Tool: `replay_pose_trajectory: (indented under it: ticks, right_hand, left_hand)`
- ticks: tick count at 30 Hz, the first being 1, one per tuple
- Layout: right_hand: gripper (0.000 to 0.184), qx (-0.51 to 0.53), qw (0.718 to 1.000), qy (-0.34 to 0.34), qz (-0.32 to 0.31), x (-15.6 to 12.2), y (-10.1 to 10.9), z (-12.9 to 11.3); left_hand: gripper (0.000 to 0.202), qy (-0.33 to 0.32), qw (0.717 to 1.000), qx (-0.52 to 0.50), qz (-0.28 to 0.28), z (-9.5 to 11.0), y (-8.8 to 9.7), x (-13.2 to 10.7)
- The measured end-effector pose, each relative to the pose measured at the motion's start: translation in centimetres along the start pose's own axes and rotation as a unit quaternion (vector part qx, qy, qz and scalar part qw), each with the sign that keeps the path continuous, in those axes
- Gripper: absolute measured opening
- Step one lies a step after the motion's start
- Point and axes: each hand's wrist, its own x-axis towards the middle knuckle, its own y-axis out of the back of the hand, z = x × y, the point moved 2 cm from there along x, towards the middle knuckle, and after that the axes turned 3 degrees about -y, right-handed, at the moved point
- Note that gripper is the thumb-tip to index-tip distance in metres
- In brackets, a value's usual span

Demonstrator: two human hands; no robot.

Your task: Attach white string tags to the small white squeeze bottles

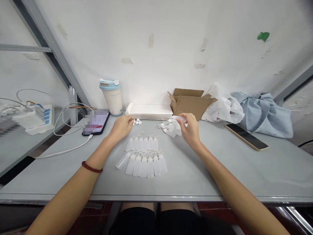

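Note:
My left hand (122,126) is closed in a pinch at a small pile of white cap-like pieces (138,122). What its fingertips hold, if anything, is too small to make out. My right hand (191,129) grips a translucent plastic bottle (178,117) between thumb and fingers. Under it lies a loose heap of similar bottles (171,129) with white cords. Nearer me, more of these small, flat bottles lie in two rows, a back row (142,144) and a front row (144,165), their cord ends pointing away from me. One at the front left lies tilted.
At the back stand a cup (112,99), a white stack (149,110), an open cardboard box (188,102), a plastic bag (223,106) and a blue cloth bag (265,114). A cabled phone (97,123) lies left, another phone (246,137) right. A power strip (44,119) sits far left.

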Motion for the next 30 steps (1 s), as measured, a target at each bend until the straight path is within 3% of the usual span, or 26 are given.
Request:
replay_pose_trajectory:
  ticks: [3,8,14,21,24,27,30]
  right_hand:
    - [0.018,-0.018,1.000,0.006,0.010,0.3,-0.2,1.5]
    - [0.017,-0.021,0.999,-0.026,0.007,0.2,-1.2,2.7]
    - [0.011,-0.038,0.997,-0.049,-0.044,-0.1,-1.7,3.6]
    - [0.009,0.015,0.996,-0.080,-0.036,0.2,0.3,2.1]
    - [0.009,0.077,0.983,-0.103,-0.130,-0.2,1.2,-0.2]
    - [0.010,0.112,0.932,-0.107,-0.327,-1.4,1.4,-2.9]
    - [0.011,0.096,0.901,-0.089,-0.413,-2.8,1.0,-4.7]
  left_hand:
    - [0.028,-0.013,0.997,0.062,-0.042,-1.4,-0.8,0.3]
    - [0.028,-0.026,0.990,0.121,-0.072,-1.6,-1.5,0.5]
    - [0.024,-0.027,0.991,0.115,-0.065,-1.8,-1.8,0.2]
    - [0.020,-0.018,0.997,0.063,-0.042,-1.2,-1.5,-0.3]
    - [0.021,0.016,0.999,-0.013,-0.026,-0.1,-0.7,-0.5]
    - [0.024,0.029,0.990,-0.132,-0.035,1.4,-0.1,-0.7]
    - [0.029,0.014,0.974,-0.215,-0.069,2.9,0.0,-1.1]
